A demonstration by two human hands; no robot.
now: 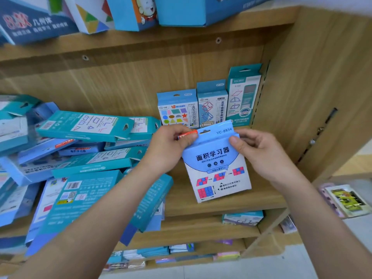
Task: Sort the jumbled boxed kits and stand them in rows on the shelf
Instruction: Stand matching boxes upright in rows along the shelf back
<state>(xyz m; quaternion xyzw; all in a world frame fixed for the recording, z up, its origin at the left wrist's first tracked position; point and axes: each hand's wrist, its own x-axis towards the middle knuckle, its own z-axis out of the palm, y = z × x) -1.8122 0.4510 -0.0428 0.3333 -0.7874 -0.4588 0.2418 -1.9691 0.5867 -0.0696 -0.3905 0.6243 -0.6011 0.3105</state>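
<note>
My left hand (171, 143) pinches the top left corner of the pale blue box (218, 172), thumb and fingers closed on its hanging tab beside a red sticker. Its forearm crosses above the heap of boxes (84, 150) lying flat to the left of that box. Some of them overhang the front edge, and I judge a careless sweep of the arm could drag them off. The box itself is upright, slightly tilted, just in front of the three standing boxes (212, 105). I cannot tell whether its bottom touches the shelf board (261, 200). Pushed back too hard, it could tip that row. My right hand (261, 152) pinches the top right corner, thumb on the front face. With both grips so high, the box may fall forward once released.
</note>
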